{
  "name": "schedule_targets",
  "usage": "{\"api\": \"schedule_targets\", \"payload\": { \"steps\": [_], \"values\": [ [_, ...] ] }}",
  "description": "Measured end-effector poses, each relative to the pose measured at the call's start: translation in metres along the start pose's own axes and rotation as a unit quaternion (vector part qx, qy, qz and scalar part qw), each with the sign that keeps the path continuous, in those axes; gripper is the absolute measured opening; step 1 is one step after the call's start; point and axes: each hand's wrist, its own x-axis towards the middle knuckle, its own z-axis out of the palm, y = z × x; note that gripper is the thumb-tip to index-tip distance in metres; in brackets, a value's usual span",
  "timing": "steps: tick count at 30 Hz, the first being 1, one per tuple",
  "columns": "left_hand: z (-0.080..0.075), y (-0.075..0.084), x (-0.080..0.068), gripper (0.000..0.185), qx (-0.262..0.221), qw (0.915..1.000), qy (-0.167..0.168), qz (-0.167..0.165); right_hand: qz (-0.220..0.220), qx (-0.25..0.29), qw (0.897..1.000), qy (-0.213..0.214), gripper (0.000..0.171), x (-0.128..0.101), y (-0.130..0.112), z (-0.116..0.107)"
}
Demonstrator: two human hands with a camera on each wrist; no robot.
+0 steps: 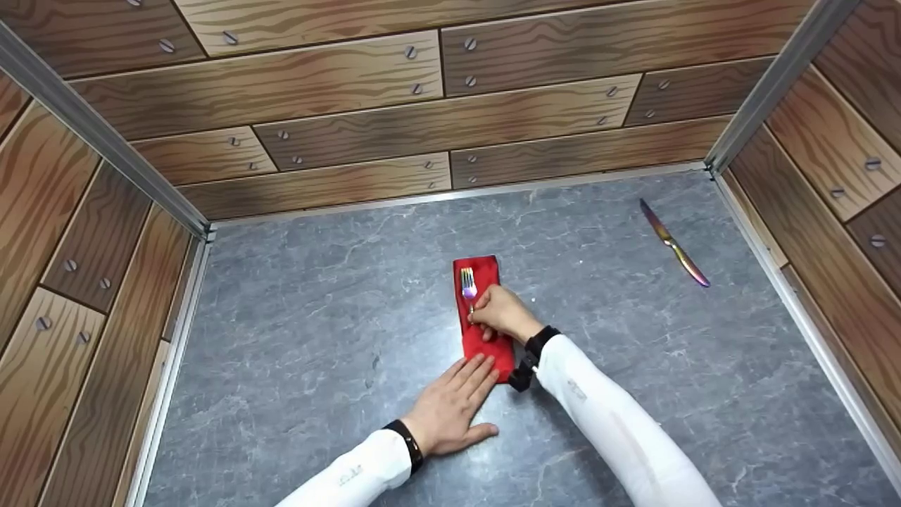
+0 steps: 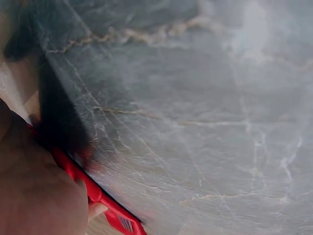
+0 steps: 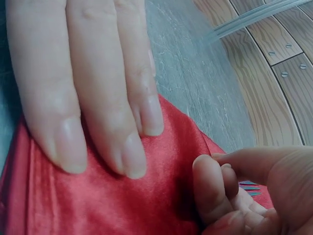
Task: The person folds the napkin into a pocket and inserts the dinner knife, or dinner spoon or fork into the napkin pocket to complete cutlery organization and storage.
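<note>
A folded red satin napkin (image 1: 486,271) lies lengthwise on the grey marbled surface. On its far half is a shiny fork (image 1: 468,283) with rainbow tints, tines pointing away from me. My right hand (image 1: 501,311) pinches the fork's handle between thumb and fingers, hiding most of it. My left hand (image 1: 450,405) rests flat, its straight fingertips on the napkin's near end. In the right wrist view, left-hand fingers (image 3: 102,98) touch the cloth (image 3: 107,205), and the tine tips (image 3: 250,188) show behind the right hand. The left wrist view catches the napkin's edge (image 2: 93,191).
A rainbow-tinted knife (image 1: 673,241) lies slanted at the far right of the grey surface (image 1: 317,296). Wood-patterned panels (image 1: 352,91) wall in the back and both sides, with metal strips (image 1: 457,195) along their bases.
</note>
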Motion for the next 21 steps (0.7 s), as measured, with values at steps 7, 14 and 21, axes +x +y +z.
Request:
{"api": "schedule_targets", "payload": {
  "steps": [7,14,21],
  "values": [
    [0.0003,-0.0003,0.0005,0.091,0.003,0.9999,-0.015,-0.001,-0.001,0.011,1.000,0.010,0.020,-0.0035,-0.0005,0.0009],
    [-0.0005,0.0007,0.0002,0.091,0.001,0.9997,-0.025,-0.003,-0.019,0.012,1.000,0.010,0.019,-0.0055,0.0014,0.0018],
    [-0.0002,0.0017,0.0021,0.091,-0.001,0.9999,-0.014,-0.007,-0.027,-0.006,1.000,0.002,0.019,-0.0027,0.0037,-0.0014]
  ]
}}
